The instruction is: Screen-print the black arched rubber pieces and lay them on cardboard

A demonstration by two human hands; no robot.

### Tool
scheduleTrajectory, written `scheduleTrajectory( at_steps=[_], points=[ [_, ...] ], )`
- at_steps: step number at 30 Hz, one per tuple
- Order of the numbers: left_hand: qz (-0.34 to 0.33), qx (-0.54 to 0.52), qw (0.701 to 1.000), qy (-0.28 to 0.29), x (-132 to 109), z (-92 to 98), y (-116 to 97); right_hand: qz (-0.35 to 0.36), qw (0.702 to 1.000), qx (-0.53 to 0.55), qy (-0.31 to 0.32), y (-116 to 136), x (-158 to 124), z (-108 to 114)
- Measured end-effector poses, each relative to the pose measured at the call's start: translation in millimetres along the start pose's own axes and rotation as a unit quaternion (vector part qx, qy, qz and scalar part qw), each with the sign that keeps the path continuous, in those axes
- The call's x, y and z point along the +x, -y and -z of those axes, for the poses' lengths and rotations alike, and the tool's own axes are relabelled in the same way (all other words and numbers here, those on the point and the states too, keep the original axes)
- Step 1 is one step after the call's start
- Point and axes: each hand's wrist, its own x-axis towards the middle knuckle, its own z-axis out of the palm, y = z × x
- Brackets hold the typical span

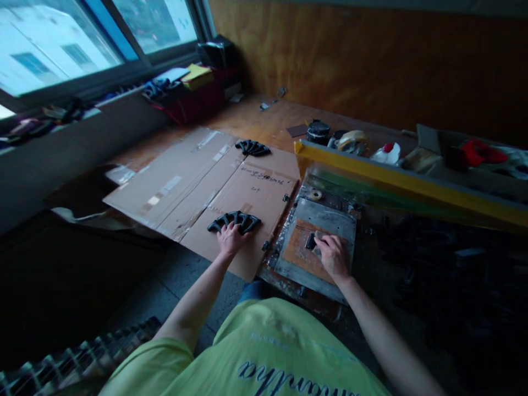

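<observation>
My left hand [231, 240] reaches onto the cardboard sheet [193, 192], its fingers closed about one of the short black pieces in a fanned row [244, 220]. Whether that piece is lifted or still lying in the row I cannot tell. Over the grey metal plate [346, 217], my right hand [333, 257] pinches a small pale object [318, 242], partly covered by the fingers. Just left of it, a small black block [311, 241] stands on the brown square [299, 239] in the plate's middle. A second fan of black pieces [252, 147] lies farther back on the cardboard.
A roll of tape [316, 194] lies at the plate's back edge. Behind runs a yellow-edged board [412, 174], with a dark jar [318, 132] and a cardboard box [429, 146] beyond. Many dark pieces [449, 275] heap at right. Metal clips [266, 246] sit along the cardboard's edge.
</observation>
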Motion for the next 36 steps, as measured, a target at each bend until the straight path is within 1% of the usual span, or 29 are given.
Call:
scheduleTrajectory(
  at_steps=[2, 4, 6, 8, 11, 14, 16, 17, 19, 22, 24, 26, 27, 29, 31, 32, 34, 36],
  points=[
    [-0.04, 0.005, 0.999, -0.001, 22, 0.1, 15, -0.009, 1.0, 0.006, -0.01, 2, 1, -4],
    [-0.075, 0.005, 0.997, -0.005, 55, 2.9, 28, -0.025, 0.999, 0.014, -0.027, 1, -1, -9],
    [-0.105, 0.001, 0.994, -0.01, 98, 10.5, 37, -0.045, 0.998, 0.019, -0.044, 0, -6, -16],
    [-0.132, -0.005, 0.991, -0.013, 146, 22.0, 39, -0.067, 0.996, 0.018, -0.056, -1, -11, -22],
    [-0.163, -0.011, 0.986, -0.011, 220, 39.3, 31, -0.1, 0.993, 0.01, -0.065, 2, -16, -26],
    [-0.165, -0.021, 0.986, -0.003, 286, 47.9, 14, -0.124, 0.99, -0.007, -0.071, 5, -20, -28],
    [-0.163, -0.026, 0.986, 0.009, 320, 48.3, 2, -0.138, 0.988, -0.019, -0.066, 7, -22, -28],
    [-0.163, -0.027, 0.986, 0.017, 333, 47.5, -4, -0.147, 0.987, -0.024, -0.061, 8, -23, -29],
    [-0.167, -0.027, 0.985, 0.034, 352, 44.6, -14, -0.161, 0.985, -0.03, -0.053, 9, -26, -30],
    [-0.171, -0.026, 0.984, 0.038, 363, 38.5, -22, -0.18, 0.982, -0.033, -0.042, 10, -29, -31],
    [-0.178, -0.03, 0.984, 0.012, 360, 33.5, -21, -0.191, 0.98, -0.036, -0.037, 12, -29, -31],
    [-0.187, -0.037, 0.982, -0.011, 351, 28.1, -17, -0.204, 0.977, -0.042, -0.034, 17, -27, -30],
    [-0.191, -0.041, 0.981, -0.014, 344, 25.3, -14, -0.21, 0.976, -0.045, -0.033, 20, -24, -29],
    [-0.203, -0.051, 0.978, 0.001, 327, 20.2, -6, -0.22, 0.974, -0.048, -0.03, 29, -17, -25],
    [-0.219, -0.061, 0.974, 0.011, 304, 16.7, 0, -0.223, 0.973, -0.053, -0.019, 38, -9, -21],
    [-0.228, -0.066, 0.971, 0.007, 292, 15.9, 1, -0.219, 0.974, -0.058, -0.007, 43, -5, -20],
    [-0.245, -0.082, 0.966, -0.012, 267, 17.5, 1, -0.198, 0.977, -0.079, 0.028, 51, 2, -18],
    [-0.261, -0.11, 0.959, -0.027, 243, 24.5, -8, -0.166, 0.979, -0.099, 0.068, 57, 6, -19]
  ],
)
